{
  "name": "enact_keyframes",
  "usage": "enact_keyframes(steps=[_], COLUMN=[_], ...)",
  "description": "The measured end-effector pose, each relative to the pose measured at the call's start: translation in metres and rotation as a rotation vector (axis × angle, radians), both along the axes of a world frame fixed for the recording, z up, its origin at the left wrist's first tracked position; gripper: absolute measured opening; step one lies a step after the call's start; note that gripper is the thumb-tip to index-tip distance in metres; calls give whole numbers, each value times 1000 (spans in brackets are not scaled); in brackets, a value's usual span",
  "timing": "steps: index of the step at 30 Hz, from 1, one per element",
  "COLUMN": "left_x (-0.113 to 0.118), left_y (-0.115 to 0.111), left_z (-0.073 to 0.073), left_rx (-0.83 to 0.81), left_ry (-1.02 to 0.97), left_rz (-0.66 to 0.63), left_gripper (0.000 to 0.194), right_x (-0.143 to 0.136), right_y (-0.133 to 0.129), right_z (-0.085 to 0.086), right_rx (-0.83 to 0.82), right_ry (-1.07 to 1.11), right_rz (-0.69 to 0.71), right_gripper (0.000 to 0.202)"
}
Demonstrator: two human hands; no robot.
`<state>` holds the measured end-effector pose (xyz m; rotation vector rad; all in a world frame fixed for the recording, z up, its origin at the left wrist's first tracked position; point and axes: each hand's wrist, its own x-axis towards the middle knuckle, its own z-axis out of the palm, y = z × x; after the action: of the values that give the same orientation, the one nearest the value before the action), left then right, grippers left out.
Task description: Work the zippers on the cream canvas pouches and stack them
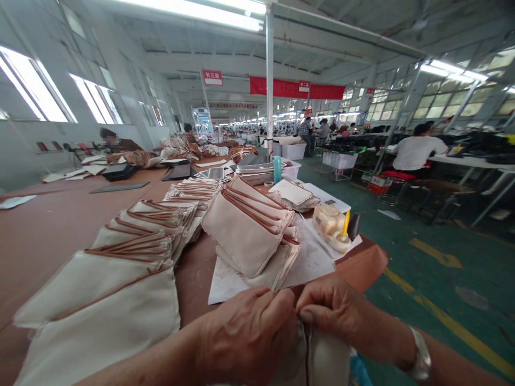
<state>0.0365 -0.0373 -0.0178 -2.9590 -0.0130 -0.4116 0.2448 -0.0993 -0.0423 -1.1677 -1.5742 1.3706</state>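
At the table's near edge, my left hand [249, 327] and my right hand [341, 311] are side by side, both closed on the top of a cream fabric piece [328, 356]. A dark brown edge or seam runs down this piece between my hands. My fingertips pinch it close together, and my left hand hides part of it. Just beyond lies a stack of cream pieces with brown trim [245, 230], resting on white paper [221, 279]. Left of my hands, a long overlapping row of similar cream pieces [120, 305] stretches back along the brown table [60, 214].
A glue-stained plastic container [330, 220] with a yellow-handled tool [345, 224] stands at the right table edge. Behind are a blue bottle [277, 169] and a metal post [269, 80]. A seated person [418, 147] is at the right, another [116, 142] at the far left.
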Motion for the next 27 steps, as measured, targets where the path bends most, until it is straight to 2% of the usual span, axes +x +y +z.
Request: enact_keyframes(steps=[2,5,8,9,11,15,17,19,22,24,26,27], left_x=[-3,-5,0,3,8,15,18,21,25,26,25,23], left_y=[3,8,15,17,20,19,16,14,9,3,-4,-6], left_z=[-2,1,11,13,16,10,3,-3,-5,-3,1,2], left_rx=[-172,-613,-1113,-1218,-1319,-1361,-1394,-1394,-1236,-1076,-922,-848], left_ry=[-39,-76,-28,19,116,197,138,16,-233,-386,-502,-538], left_rz=[-65,-31,118,140,138,156,209,307,487,535,499,451], left_gripper=[17,8,28,35,45,47,46,44,42,41,37,34], right_x=[3,7,10,10,10,9,15,26,42,43,31,23], right_y=[-2,-5,-7,-7,-7,-2,3,7,3,-6,-14,-17], right_z=[-1,-1,3,5,9,10,12,18,36,45,44,41], right_rx=[33,95,190,216,263,313,299,305,362,301,201,182], right_ry=[-77,-166,-243,-265,-313,-296,-238,-250,-362,-365,-316,-289], right_rz=[11,19,27,33,42,112,150,129,-86,-182,-106,-36], right_gripper=[15,9,10,10,11,16,25,32,38,56,70,66])
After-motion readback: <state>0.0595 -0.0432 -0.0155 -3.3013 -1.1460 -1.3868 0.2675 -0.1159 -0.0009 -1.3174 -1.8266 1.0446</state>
